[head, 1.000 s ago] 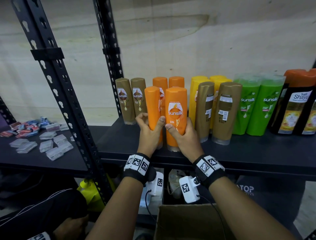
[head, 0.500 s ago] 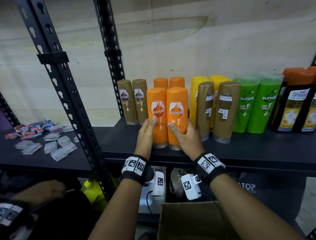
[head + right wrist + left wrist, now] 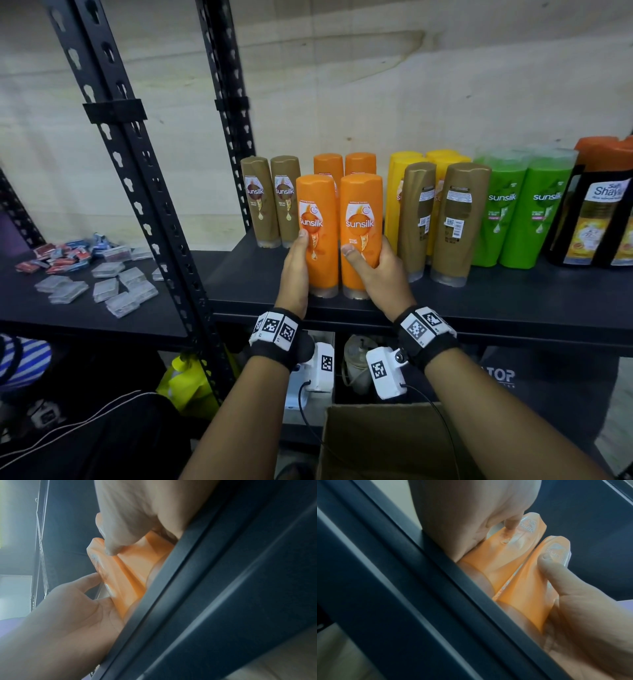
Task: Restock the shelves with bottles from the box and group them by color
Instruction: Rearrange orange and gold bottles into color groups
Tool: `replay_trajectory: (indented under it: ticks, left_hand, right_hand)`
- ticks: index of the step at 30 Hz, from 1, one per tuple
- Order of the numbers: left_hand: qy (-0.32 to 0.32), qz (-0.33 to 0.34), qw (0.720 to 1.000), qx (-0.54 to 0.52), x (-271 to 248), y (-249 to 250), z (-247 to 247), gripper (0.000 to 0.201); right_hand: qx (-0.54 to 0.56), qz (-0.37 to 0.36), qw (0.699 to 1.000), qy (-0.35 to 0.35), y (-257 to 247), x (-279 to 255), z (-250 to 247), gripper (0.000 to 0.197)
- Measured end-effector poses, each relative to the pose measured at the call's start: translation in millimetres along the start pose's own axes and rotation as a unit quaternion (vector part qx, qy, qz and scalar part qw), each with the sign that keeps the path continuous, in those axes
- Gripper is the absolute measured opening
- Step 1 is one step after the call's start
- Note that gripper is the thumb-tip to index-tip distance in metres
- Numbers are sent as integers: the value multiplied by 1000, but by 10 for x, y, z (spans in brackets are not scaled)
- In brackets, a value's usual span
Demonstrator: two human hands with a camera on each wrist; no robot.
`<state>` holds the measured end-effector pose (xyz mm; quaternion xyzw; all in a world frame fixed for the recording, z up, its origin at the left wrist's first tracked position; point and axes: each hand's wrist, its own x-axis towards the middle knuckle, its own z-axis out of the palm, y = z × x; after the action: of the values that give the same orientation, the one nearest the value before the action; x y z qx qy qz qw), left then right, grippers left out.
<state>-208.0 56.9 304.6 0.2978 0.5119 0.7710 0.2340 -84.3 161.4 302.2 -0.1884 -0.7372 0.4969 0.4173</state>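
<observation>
Small clear packets [image 3: 116, 286] and red-blue sachets [image 3: 65, 255] are seen on the left shelf [image 3: 85, 318]. Two brown bottles [image 3: 272, 202] are stood at the back left of the main shelf [image 3: 513, 301]. Left front orange bottle [image 3: 318, 236] is gripped by the left hand [image 3: 296, 270], thumb on the label. Right front orange bottle [image 3: 361, 236] is gripped by the right hand [image 3: 382, 274], thumb across the front. Both are upright on the shelf, side by side, nearly touching, in front of two more orange bottles [image 3: 344, 164]. To the right: yellow bottles [image 3: 399, 192], two brown bottles with back labels outward [image 3: 442, 222], green bottles [image 3: 524, 209], dark orange-capped bottles [image 3: 596, 205]. Cardboard box [image 3: 387, 445] is seen below.
</observation>
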Motion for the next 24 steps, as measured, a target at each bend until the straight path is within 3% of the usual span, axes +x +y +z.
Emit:
replay_trajectory:
  ticks: [13,17,24]
  left_hand:
    - [13,36,995,96,-92,13,126,44]
    - [12,90,989,118,-79,24,170,49]
    - [28,119,979,164,-24,213,186,67]
  right_hand:
    - [17,-31,999,13,-77,-28,31,72]
    - [41,-33,999,-3,-117,-38,-4,79]
    - [-23,-82,996,5,-448,96,-121,72]
